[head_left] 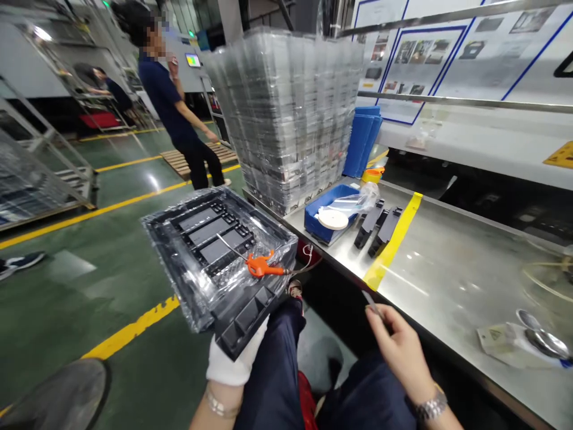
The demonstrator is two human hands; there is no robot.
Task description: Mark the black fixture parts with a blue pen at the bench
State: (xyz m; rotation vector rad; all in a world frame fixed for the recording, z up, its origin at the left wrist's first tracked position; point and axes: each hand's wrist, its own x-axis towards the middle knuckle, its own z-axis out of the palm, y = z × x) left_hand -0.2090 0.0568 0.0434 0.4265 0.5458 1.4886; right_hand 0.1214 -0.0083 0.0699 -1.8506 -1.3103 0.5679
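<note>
My left hand, in a white glove, holds up a clear plastic tray from below; black flat parts sit in its compartments. An orange air blow gun rests on the tray with its thin nozzle pointing left. My right hand, bare with a wristwatch, pinches a small thin grey tool near the front edge of the steel workbench. I am seated, with dark trousers below.
A tall stack of clear trays stands on the bench's far end. Beside it are a blue bin with a white disc, two black parts, yellow tape and a metal spoon. A person in dark blue stands on the green floor.
</note>
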